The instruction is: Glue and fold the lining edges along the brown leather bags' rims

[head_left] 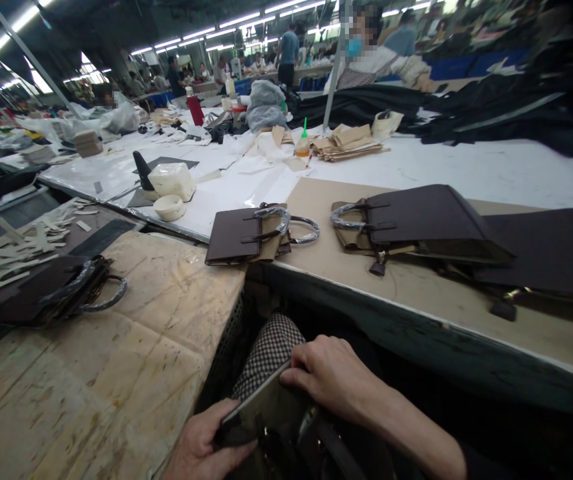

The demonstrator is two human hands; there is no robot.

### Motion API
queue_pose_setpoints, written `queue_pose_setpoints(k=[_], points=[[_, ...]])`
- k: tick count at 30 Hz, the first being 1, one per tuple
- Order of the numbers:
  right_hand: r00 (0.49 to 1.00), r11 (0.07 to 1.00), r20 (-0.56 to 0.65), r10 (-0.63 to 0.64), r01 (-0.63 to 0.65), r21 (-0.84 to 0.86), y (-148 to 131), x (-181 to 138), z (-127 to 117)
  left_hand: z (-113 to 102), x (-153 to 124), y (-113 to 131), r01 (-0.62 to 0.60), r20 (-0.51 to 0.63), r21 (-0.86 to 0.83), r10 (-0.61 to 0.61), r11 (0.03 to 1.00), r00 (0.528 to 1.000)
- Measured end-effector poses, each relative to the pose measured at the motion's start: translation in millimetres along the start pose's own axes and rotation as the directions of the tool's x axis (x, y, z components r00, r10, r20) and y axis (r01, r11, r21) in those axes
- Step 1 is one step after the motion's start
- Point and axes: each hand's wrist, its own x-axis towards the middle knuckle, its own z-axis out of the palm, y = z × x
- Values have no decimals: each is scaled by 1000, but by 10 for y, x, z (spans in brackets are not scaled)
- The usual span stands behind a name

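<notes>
On my lap sits a dark brown handbag (276, 410), its top edge tilted up toward the right. My left hand (209, 443) grips the near left corner of that edge, thumb on the inner side. Farther along the same edge, my right hand (334, 373) is closed with thumb and bent fingers pinching the rim. The bag's olive-brown lining and some small metal fittings show between my hands. Its lower part is dark and runs out of the picture. Checked cloth (271, 350) covers my leg just beyond the bag.
Brown handbags with plastic-wrapped handles lie around me: a small one (234, 237) ahead, a larger one (416, 217) at right, more (41, 293) on the left bench (131, 373). Glue bottle (303, 143), paper stacks (349, 143) and a white tub (169, 208) stand on the table. A masked co-worker is behind.
</notes>
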Motion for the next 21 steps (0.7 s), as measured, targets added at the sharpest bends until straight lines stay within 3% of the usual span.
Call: queue_pose_setpoints(k=[5, 10, 14, 18, 21], points=[[993, 999, -119, 23, -19, 31, -33, -5, 60, 2, -24, -15, -33, 47, -14, 33, 999, 998], [998, 992, 11, -64, 63, 109, -24, 73, 37, -56, -105, 131, 7, 19, -17, -7, 1000, 1000], [996, 987, 35, -80, 74, 144, 3, 128, 29, -327, -193, 402, 60, 97, 159, -76, 985, 992], [998, 988, 19, -56, 53, 146, 28, 129, 68, -489, -121, 583, 67, -72, 307, -47, 949, 996], [998, 987, -4, -57, 57, 148, 44, 104, 98, -398, 29, 593, 3, -77, 319, 23, 948, 997]])
